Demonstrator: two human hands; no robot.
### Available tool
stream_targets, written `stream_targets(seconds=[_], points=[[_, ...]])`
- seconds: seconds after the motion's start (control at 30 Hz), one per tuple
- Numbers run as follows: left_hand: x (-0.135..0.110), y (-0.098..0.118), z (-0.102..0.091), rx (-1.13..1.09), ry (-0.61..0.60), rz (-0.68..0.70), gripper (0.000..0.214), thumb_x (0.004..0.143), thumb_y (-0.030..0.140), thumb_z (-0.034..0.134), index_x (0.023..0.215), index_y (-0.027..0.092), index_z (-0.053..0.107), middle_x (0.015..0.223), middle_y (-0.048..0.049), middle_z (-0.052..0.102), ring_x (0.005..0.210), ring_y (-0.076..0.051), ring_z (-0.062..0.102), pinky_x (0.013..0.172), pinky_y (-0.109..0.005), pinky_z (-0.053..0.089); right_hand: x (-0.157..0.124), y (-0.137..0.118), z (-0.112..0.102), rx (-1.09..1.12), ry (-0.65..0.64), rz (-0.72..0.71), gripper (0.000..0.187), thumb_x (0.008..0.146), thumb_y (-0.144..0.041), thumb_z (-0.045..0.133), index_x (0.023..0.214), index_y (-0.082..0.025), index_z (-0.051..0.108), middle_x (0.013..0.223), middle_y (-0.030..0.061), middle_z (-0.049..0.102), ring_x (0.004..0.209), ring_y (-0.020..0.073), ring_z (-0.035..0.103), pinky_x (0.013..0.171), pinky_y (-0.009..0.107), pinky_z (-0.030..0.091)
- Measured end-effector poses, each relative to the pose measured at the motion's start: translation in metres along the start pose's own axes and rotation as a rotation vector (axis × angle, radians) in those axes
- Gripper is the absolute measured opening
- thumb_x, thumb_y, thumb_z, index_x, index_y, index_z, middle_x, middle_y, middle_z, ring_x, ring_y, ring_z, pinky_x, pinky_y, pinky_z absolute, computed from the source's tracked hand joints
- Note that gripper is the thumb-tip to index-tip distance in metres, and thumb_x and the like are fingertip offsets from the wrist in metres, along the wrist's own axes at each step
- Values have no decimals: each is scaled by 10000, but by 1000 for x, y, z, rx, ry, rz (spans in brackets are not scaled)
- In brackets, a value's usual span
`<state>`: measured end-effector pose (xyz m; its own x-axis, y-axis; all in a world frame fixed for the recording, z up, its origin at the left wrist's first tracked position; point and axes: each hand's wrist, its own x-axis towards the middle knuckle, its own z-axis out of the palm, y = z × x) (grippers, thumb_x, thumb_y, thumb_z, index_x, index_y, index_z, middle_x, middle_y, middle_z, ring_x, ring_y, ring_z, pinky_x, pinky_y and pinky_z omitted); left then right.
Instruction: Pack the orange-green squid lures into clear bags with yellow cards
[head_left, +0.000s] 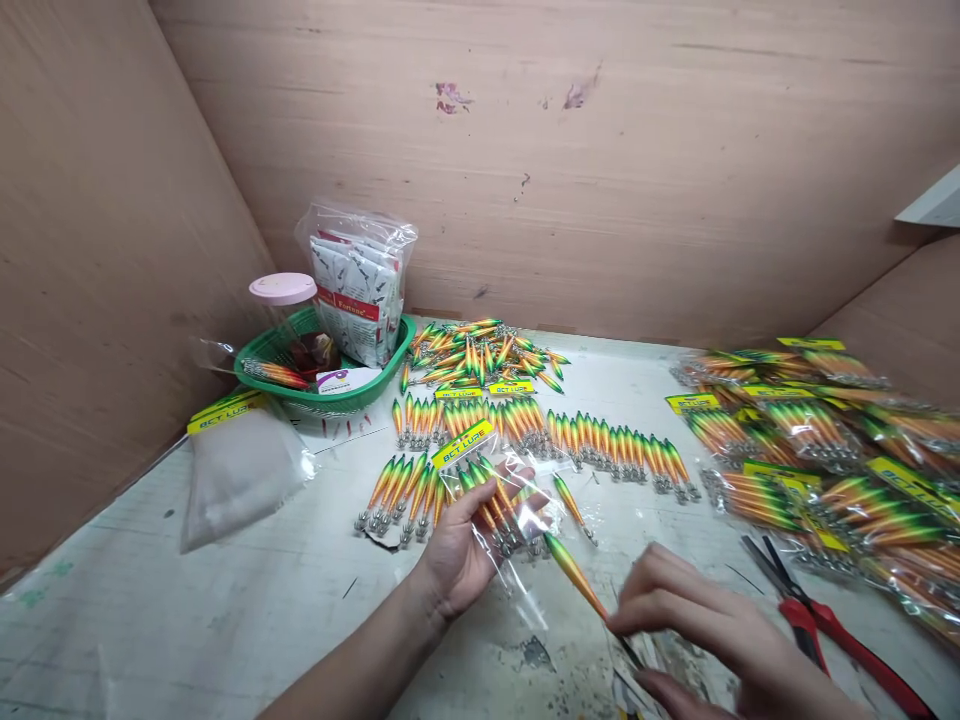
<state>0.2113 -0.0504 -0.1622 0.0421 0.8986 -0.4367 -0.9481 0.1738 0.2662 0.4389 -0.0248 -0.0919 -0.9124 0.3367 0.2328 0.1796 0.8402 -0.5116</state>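
My left hand (pixel 454 565) is closed around a clear plastic bag (pixel 466 447) with a yellow "BCT LURE" header, tilted up. Several green-to-orange lures (pixel 491 510) lie inside it. Between the thumb and fingers of my right hand (pixel 694 620) is one more fishing lure (pixel 574 570), held by its orange end. Its green tip points toward the bag's lower end; whether they touch I cannot tell. A single loose lure (pixel 571 503) rests just beyond the bag. Behind my left hand, lures stand side by side in rows (pixel 622 445).
A lure pile (pixel 480 355) lies at the back. Filled bags (pixel 795 430) are heaped at right, near red-handled pliers (pixel 814 610). At left, flat bags (pixel 244 475) lie beside a green basket (pixel 345 400) holding a pink-lidded jar (pixel 283 290) and packets (pixel 356 300). Board walls (pixel 525 230) enclose the table.
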Motion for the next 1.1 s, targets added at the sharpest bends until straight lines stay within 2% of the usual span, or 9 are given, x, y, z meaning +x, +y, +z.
stream_targets(seconds=[0.13, 0.23, 0.3, 0.47, 0.6, 0.77, 0.87, 1.03, 1.1], points=[[-1, -2, 2, 54, 8, -16, 461, 885, 153, 504, 1332, 78, 421, 1146, -176, 607, 1004, -271, 620, 941, -460, 466, 30, 5, 32, -280, 281, -58, 209, 826, -48, 495, 1003, -151, 538, 841, 58, 585, 774, 140, 527, 670, 270, 466], [-2, -3, 3, 72, 21, -31, 409, 897, 178, 482, 1261, -9, 472, 1050, -222, 630, 992, -289, 623, 920, -455, 477, 40, 8, 45, -441, 402, -94, 219, 849, -38, 478, 1034, -118, 563, 875, 73, 620, 801, 156, 516, 684, 296, 445], [-2, -3, 2, 75, 6, -23, 405, 898, 186, 476, 1248, -17, 486, 1033, -227, 634, 994, -297, 621, 918, -455, 477, 41, 9, 47, -471, 421, -100, 203, 852, -42, 487, 1018, -111, 582, 937, 86, 631, 826, 167, 515, 698, 310, 440], [-3, -2, 1, 18, -28, -11, 481, 891, 161, 482, 1362, 99, 405, 1165, -178, 597, 1015, -299, 611, 942, -492, 455, 40, 8, 51, -485, 504, -138, 258, 815, -2, 519, 1038, -100, 605, 1010, 128, 612, 868, 191, 503, 748, 349, 433], [-3, -1, 3, -13, -26, -24, 508, 891, 164, 486, 1376, 67, 372, 1204, -197, 569, 1029, -315, 601, 960, -491, 443, 43, 7, 55, -506, 511, -142, 287, 821, 0, 513, 1088, -84, 578, 973, 119, 620, 840, 186, 467, 731, 356, 420], [-3, -3, 2, -8, -32, -12, 514, 885, 174, 505, 1373, 75, 376, 1225, -189, 557, 1046, -329, 588, 967, -516, 430, 45, 5, 59, -474, 569, -103, 255, 782, 33, 554, 1004, -87, 587, 956, 119, 608, 865, 198, 452, 736, 362, 417], [-5, -4, 0, 1, -55, -25, 508, 880, 185, 518, 1364, 90, 395, 1244, -175, 548, 1063, -325, 580, 981, -512, 422, 47, 5, 60, -466, 630, -73, 236, 786, 23, 564, 978, -112, 587, 857, 97, 561, 829, 182, 450, 719, 342, 408], [-3, -4, -2, 28, -62, -33, 478, 877, 169, 516, 1339, 90, 429, 1259, -166, 541, 1055, -303, 588, 992, -495, 423, 52, 5, 61, -402, 663, 40, 112, 807, -33, 569, 772, -135, 539, 755, 58, 483, 752, 154, 431, 673, 304, 368], [-2, -3, -2, 37, -54, -26, 463, 878, 171, 513, 1326, 78, 443, 1248, -170, 547, 1047, -298, 593, 990, -489, 428, 52, 5, 60, -390, 666, 52, 105, 818, -55, 570, 766, -137, 531, 757, 55, 478, 749, 148, 416, 663, 296, 360]])
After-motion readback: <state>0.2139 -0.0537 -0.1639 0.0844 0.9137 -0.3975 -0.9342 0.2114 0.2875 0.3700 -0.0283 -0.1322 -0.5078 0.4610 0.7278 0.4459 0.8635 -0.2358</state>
